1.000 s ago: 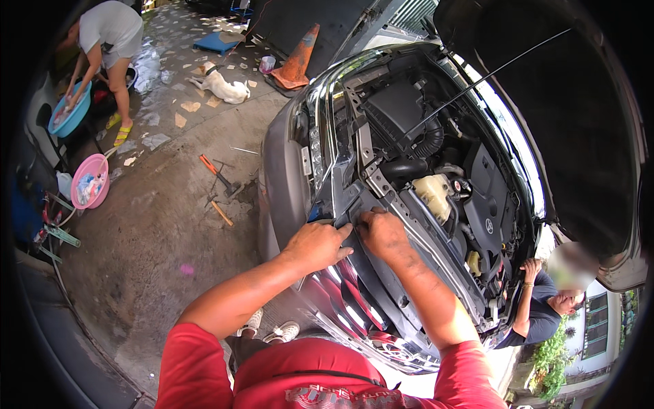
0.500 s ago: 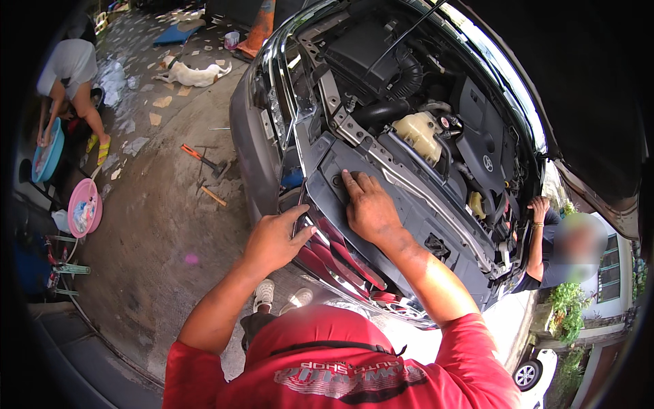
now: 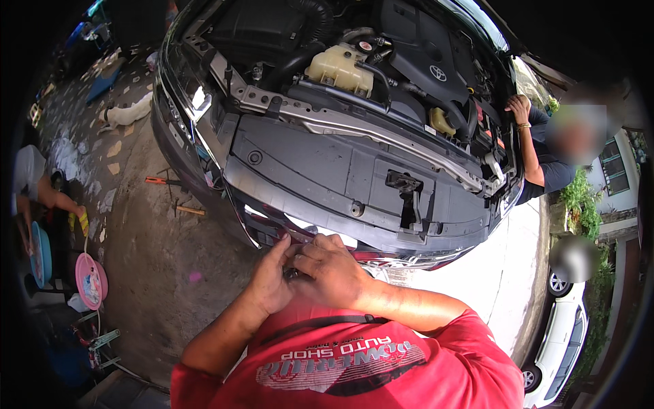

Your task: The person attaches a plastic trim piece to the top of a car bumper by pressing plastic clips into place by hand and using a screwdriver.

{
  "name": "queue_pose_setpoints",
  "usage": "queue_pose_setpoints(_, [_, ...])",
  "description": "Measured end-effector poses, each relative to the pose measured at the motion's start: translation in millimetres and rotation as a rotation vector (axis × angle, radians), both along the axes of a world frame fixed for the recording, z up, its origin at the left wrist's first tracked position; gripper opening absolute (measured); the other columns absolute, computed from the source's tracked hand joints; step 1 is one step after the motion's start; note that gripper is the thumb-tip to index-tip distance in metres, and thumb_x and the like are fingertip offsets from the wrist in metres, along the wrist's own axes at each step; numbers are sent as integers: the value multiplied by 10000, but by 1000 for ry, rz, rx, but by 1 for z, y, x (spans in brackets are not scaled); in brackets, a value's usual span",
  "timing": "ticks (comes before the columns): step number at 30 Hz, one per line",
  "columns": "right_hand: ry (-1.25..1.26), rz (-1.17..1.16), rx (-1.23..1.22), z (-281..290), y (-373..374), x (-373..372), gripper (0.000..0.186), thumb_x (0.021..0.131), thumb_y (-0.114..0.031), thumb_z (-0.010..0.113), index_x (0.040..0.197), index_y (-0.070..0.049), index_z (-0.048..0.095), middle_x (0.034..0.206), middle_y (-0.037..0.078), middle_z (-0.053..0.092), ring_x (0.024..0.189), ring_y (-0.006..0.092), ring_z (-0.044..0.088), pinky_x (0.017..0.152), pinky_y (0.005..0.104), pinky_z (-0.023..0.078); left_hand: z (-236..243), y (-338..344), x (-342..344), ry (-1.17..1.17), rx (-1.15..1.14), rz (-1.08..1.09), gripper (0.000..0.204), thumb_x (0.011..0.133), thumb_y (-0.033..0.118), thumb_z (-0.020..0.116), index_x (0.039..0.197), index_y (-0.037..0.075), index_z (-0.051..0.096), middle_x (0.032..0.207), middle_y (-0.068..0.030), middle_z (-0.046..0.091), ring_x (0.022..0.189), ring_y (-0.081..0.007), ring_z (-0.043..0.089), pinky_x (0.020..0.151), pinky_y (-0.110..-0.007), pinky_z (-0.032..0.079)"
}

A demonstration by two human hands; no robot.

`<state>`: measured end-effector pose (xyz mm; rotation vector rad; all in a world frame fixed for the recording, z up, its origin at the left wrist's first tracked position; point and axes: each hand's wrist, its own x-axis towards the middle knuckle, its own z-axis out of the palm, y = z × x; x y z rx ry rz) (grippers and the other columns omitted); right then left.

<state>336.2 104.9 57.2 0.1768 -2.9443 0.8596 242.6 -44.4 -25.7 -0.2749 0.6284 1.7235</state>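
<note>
My left hand (image 3: 268, 281) and my right hand (image 3: 334, 275) meet close in front of my red shirt, just short of the car's front edge. Both have their fingers curled in together. Something small and dark may sit between them, but the fingers hide it. Beyond the hands lies the car's black radiator cover panel (image 3: 306, 167), with a square opening holding the hood latch (image 3: 403, 181). Behind the panel, the open engine bay shows a yellowed plastic tank (image 3: 340, 69) and a dark engine cover (image 3: 422, 51).
At the right, another person's hand (image 3: 519, 109) rests on the car's side. A hammer with a wooden handle (image 3: 191, 210) and an orange-handled tool (image 3: 162, 180) lie on the ground. Pink (image 3: 100, 273) and blue basins (image 3: 42, 252), a person and a dog (image 3: 129, 112) are left.
My right hand has left the cover panel and my left hand the front edge; both have drawn back and come together. My view has shifted, bringing the car's front square ahead.
</note>
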Motion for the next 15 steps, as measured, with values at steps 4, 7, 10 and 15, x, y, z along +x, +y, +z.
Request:
queue_pose_setpoints(4, [61,-78,-152,9,24,13,248,823,-165,819,1060,-105,774,1009,55,706,997,294,612,949,447,443,5,17,0,-32,125,-74,530,1176,471,434,1361,28,659,1299,-120,739,1214,-240,723,1058,-419,591])
queue_pose_setpoints(7, [111,-157,-262,7,40,24,221,816,-107,797,1035,-95,768,973,58,709,958,290,622,954,431,446,24,34,1,-28,96,-138,511,1174,468,443,1320,47,691,1238,-94,761,1149,-222,740,1000,-391,610])
queue_pose_setpoints(10, [151,-225,-354,6,54,34,210,842,-68,796,1044,-71,740,961,73,698,916,269,645,899,409,500,29,42,4,-18,52,-192,478,1160,455,494,1312,51,700,1204,-83,762,1116,-218,739,961,-397,622])
queue_pose_setpoints(15, [-1,-448,-741,-5,70,51,262,908,-19,800,1157,-45,722,999,97,706,865,206,683,784,337,565,55,61,10,44,-51,-219,449,1138,416,555,1323,33,701,1147,-77,750,1038,-221,734,937,-398,627])
